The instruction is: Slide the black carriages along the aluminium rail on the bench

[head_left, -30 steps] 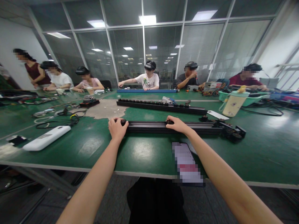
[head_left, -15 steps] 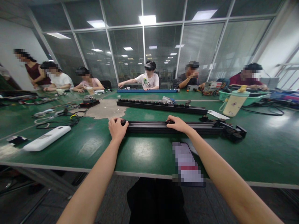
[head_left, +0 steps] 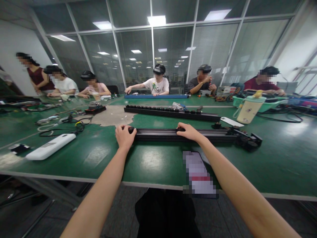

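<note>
A long black rail [head_left: 158, 135] lies crosswise on the green table in front of me. My left hand [head_left: 125, 136] is wrapped round its left end, with a small black block [head_left: 131, 130] between thumb and fingers. Further right along the rail, my right hand [head_left: 187, 131] grips another small black block [head_left: 180, 129] on the rail's top. Several loose black parts [head_left: 249, 140] sit at the rail's right end. Behind it lies a second black rail [head_left: 170, 114] with a row of black blocks on top.
Near the front edge of the table [head_left: 148, 172] lies a phone [head_left: 200, 175]. On the left are a white case [head_left: 51, 147] and cables [head_left: 71, 124]. A cup [head_left: 250, 110] and a green basket [head_left: 272, 105] stand at the right. Several people sit across the table.
</note>
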Demonstrator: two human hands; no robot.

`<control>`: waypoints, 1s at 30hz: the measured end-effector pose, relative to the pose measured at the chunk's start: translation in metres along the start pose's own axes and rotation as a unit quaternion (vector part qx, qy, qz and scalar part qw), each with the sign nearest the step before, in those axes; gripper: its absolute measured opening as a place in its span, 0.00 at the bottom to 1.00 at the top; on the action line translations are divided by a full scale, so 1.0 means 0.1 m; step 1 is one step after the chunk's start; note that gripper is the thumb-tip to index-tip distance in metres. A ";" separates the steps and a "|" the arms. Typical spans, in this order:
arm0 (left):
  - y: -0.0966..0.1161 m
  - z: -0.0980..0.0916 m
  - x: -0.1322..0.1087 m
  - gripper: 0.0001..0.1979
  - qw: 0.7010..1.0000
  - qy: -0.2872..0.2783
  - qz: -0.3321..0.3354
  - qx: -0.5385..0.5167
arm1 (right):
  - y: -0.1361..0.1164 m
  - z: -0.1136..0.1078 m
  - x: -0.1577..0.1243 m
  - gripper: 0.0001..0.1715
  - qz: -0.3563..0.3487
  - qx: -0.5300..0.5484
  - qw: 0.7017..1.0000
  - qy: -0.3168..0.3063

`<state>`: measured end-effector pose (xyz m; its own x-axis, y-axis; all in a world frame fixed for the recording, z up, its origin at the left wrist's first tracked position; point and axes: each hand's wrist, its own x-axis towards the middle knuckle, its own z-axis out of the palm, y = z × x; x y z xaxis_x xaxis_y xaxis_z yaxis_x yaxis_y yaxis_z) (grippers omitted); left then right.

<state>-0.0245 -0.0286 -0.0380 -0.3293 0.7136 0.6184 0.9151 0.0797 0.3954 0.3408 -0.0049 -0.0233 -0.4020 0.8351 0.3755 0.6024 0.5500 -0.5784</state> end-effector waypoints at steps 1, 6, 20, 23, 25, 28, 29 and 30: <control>0.00 0.00 0.00 0.17 1.000 0.000 0.000 0.001 | 0.00 0.00 0.00 0.11 0.000 -0.003 1.000 0.000; -0.01 0.01 0.01 0.18 1.000 -0.001 -0.001 0.001 | 0.00 0.01 -0.01 0.11 0.003 -0.019 1.000 0.006; 0.01 0.01 0.01 0.17 1.000 0.001 -0.004 -0.002 | 0.03 0.03 -0.01 0.09 -0.017 -0.006 0.999 0.027; 0.00 0.01 0.01 0.17 1.000 0.002 -0.005 -0.005 | 0.03 0.03 -0.01 0.09 -0.016 -0.010 0.999 0.029; 0.00 0.02 0.02 0.17 1.000 0.001 -0.008 -0.009 | 0.03 0.04 -0.01 0.09 -0.016 -0.011 0.999 0.032; 0.00 0.02 0.02 0.17 1.000 -0.001 -0.009 -0.012 | 0.03 0.04 -0.01 0.09 -0.019 -0.011 0.999 0.037; -0.01 0.02 0.02 0.17 1.000 -0.001 -0.008 -0.012 | 0.03 0.04 -0.01 0.09 -0.019 -0.012 0.999 0.038; -0.01 0.02 0.02 0.16 1.000 0.000 -0.006 -0.012 | 0.03 0.05 -0.01 0.09 -0.019 -0.013 0.999 0.039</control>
<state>-0.0252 -0.0259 -0.0386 -0.3405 0.7125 0.6135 0.9051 0.0715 0.4192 0.3401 -0.0038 -0.0289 -0.3708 0.8109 0.4526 0.6053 0.5807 -0.5445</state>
